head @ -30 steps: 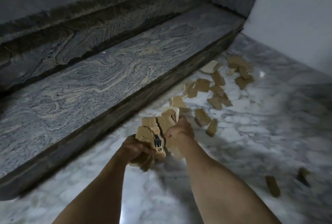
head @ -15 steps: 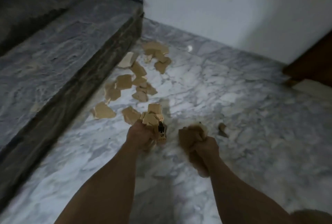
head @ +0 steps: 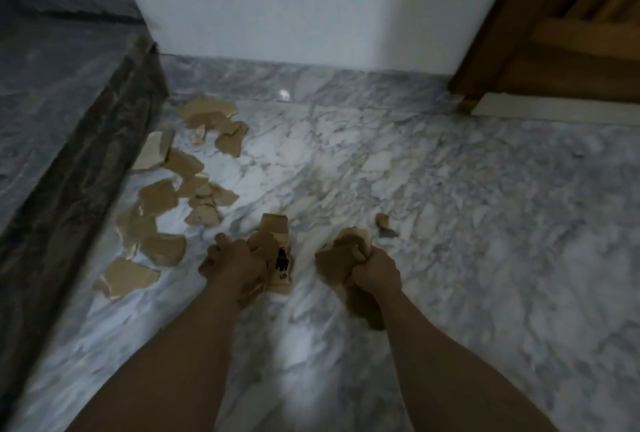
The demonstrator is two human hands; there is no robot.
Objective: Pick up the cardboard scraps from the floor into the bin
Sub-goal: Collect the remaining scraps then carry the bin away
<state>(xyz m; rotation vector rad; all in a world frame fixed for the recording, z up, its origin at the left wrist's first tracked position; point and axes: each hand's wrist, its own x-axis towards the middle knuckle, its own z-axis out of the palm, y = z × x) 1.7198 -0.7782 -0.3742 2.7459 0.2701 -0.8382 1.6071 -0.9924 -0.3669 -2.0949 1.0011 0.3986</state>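
Observation:
My left hand [head: 232, 262] grips a bundle of brown cardboard scraps [head: 277, 251], one with black print on it. My right hand [head: 374, 272] grips a second bunch of scraps [head: 337, 258]. Both hands are held out over the marble floor [head: 450, 223], a little apart. Several loose scraps [head: 162, 248] lie on the floor along the foot of the step, to the left of my hands. One small scrap [head: 382, 220] lies just beyond my right hand. No bin is in view.
A dark stone step [head: 69, 126] rises along the left. A white wall [head: 294, 5] closes the far side. A brown wooden door and frame [head: 561, 33] stand at the upper right, with a pale threshold strip [head: 554, 109] below.
The view has swung to the right, away from the steps and toward the door. My two hands have drawn apart, each keeping its own bunch of scraps.

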